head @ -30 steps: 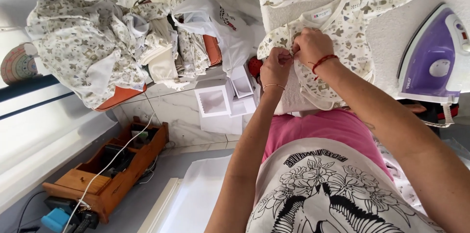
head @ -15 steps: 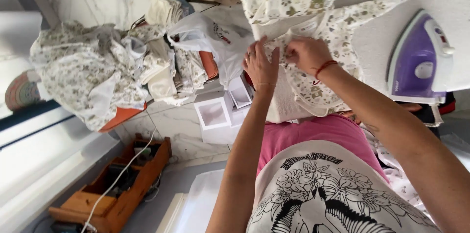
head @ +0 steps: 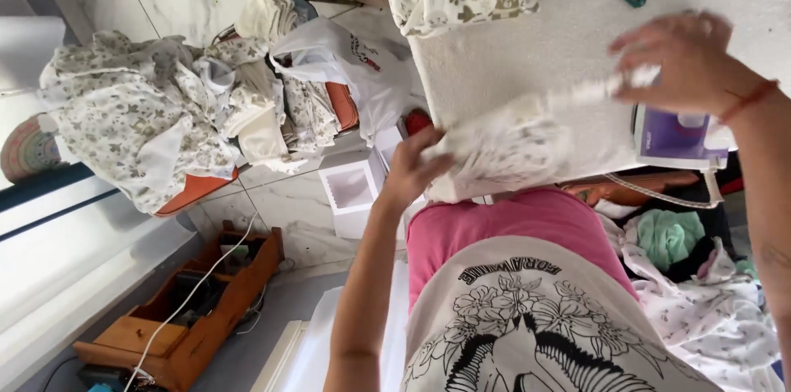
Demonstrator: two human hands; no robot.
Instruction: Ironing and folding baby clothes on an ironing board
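Hands apart now — a second ago both were bunched together at the collar of the small cream, leaf-printed cotton garment [head: 503, 149], and now they have spread wide, stretching it out blurred across the white padded ironing surface [head: 527, 54]. The left hand [head: 416, 168] pinches the garment's near end, fingers closed on the cloth; the right hand [head: 680, 62] grips the far end between thumb and fingertips, a red thread bracelet [head: 746, 101] at its wrist. By the look of it, the piece has gone from being fiddled with to being pulled flat. Just under the right hand sits the purple and white steam iron [head: 676, 136], where it stood before. Beyond the left hand, a white plastic bag with a small red and dark mark [head: 346, 58] lies on the heap of printed laundry [head: 156, 116], and just below that hand stands a white square carton with a clear window [head: 350, 190] — no lettering readable there.
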